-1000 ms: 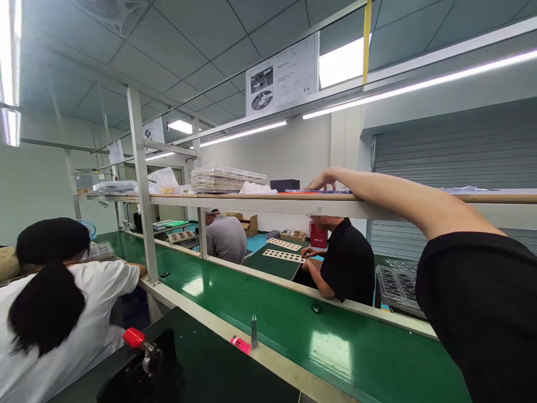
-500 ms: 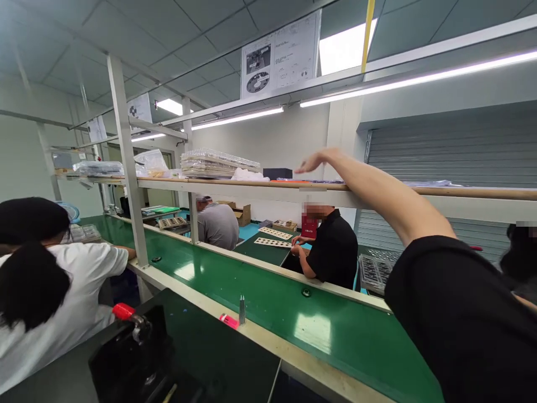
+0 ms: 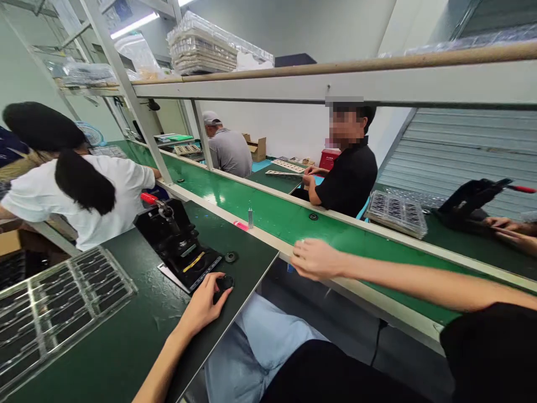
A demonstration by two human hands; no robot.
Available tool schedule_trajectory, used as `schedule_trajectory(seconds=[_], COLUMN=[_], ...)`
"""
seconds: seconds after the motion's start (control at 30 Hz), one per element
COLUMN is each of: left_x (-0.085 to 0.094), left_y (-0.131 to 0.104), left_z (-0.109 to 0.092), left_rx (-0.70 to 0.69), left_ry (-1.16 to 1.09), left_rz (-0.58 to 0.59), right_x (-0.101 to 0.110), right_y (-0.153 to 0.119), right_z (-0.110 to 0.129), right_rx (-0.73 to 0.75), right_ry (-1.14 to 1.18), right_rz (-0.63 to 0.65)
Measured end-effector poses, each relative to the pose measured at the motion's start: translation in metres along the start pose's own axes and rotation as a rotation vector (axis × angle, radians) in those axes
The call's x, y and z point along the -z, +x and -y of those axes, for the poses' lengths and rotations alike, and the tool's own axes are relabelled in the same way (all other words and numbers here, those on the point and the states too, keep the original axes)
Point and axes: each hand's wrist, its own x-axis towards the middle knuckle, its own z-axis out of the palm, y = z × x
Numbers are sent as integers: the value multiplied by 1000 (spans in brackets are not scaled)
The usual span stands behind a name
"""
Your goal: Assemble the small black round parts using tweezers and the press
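My left hand (image 3: 206, 299) rests at the near edge of a dark green worktable, its thumb and fingers around a small black round part (image 3: 226, 282) lying on the tabletop. Just beyond sits a second black ring-shaped part (image 3: 230, 257). A black fixture with a red-handled toggle clamp (image 3: 178, 240) stands behind the left hand. My right hand (image 3: 314, 259) hangs in the air by the near rail of the green conveyor, fingers curled together; what they hold, if anything, is hidden.
A clear compartment tray (image 3: 67, 313) lies on the table at left. The green conveyor (image 3: 277, 221) carries a few round parts. Thin metal rods (image 3: 250, 218) stand on its rail. A shelf (image 3: 293, 78) crosses above. Other people sit on both sides.
The view has tilted down from the shelf. My right hand has come down from the shelf to beside the conveyor rail. My left hand has come into view at the round part.
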Motion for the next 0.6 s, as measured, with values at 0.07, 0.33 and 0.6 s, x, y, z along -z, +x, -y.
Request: schedule_trajectory(seconds=[0.07, 0.33, 0.6], left_x=[-2, -4, -39], left_y=[-3, -8, -32], left_z=[1, -3, 22], left_rx=[-32, -55, 2], left_ry=[32, 62, 48], left_rz=[-14, -45, -41], right_x=[-45, -139, -131], right_y=[-10, -60, -65], right_z=[8, -34, -29], right_rx=[119, 111, 0], right_ry=[4, 138, 75], right_rz=[-124, -345, -388])
